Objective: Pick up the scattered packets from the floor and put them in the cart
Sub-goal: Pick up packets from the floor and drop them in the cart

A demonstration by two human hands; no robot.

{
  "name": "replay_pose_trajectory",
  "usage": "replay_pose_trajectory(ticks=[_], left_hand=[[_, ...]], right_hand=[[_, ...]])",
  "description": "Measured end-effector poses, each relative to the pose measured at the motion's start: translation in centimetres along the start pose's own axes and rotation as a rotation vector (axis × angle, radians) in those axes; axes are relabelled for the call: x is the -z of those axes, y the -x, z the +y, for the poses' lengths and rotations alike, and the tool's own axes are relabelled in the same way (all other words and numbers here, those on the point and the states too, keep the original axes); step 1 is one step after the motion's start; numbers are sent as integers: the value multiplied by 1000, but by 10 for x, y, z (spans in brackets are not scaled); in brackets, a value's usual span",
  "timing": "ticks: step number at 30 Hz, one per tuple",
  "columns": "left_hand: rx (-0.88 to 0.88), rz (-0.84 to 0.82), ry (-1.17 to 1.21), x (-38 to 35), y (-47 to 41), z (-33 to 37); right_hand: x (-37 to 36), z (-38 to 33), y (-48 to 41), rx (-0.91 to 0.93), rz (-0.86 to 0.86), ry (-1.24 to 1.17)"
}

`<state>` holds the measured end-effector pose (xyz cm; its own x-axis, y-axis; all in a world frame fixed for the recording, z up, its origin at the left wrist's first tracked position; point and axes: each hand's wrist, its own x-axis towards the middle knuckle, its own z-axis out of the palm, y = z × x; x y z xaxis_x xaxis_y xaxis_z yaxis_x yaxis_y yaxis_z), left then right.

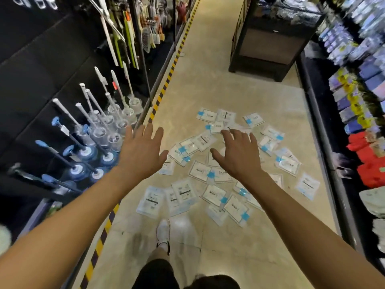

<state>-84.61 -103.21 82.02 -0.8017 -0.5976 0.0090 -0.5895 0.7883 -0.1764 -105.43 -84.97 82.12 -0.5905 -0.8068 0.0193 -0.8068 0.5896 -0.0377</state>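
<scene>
Both forearms are stretching forward from the near edge, with a white shoe (163,232) standing on the floor (208,80) between them. The left hand (141,151) is hovering palm down with its fingers spread straight, gripping nothing, over the left fringe of the packets (214,195). The right hand (237,155) is also hanging palm down, fingers loosely bent and released, grasping nothing, above the middle of the pile.

Those white packets with blue tabs are lying flat and scattered on the beige floor ahead of the shoe, many overlapping, a few lying apart toward the right.

Yellow-and-black striped tape (164,88) is running along the floor's left edge. Beyond it, on the left, long-handled plungers (104,130) are standing in rows on a dark shelf. On the far right, a dark display stand (268,44) is sitting in the aisle, and racks of blurred packaged goods (354,97) are lining the right side, with red items (366,159) nearer.
</scene>
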Motion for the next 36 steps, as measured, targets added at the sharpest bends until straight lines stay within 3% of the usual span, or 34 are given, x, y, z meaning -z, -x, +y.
replay_pose_trajectory(ticks=[6, 13, 15, 20, 25, 27, 30, 36], left_hand=[[-10, -129, 40, -148, -83, -28], [32, -327, 65, -406, -118, -5], [49, -398, 43, -490, -116, 8], [71, -375, 114, -690, -94, 30], [242, -569, 223, -855, -56, 23], [412, -674, 298, -903, -41, 12], [546, -700, 368, -959, -26, 0], [705, -708, 374, -996, -20, -2]], right_hand=[[-136, -12, -96, 16, -38, -31], [-390, -26, -160, 57, -202, -102], [-475, -25, -163, 70, -254, -113], [-681, -14, -143, 51, -408, -157], [-851, -4, -119, -124, -582, -244], [-899, -3, -117, -278, -579, -339], [-954, -7, -115, -488, -527, -430], [-995, -11, -114, -571, -417, -365]])
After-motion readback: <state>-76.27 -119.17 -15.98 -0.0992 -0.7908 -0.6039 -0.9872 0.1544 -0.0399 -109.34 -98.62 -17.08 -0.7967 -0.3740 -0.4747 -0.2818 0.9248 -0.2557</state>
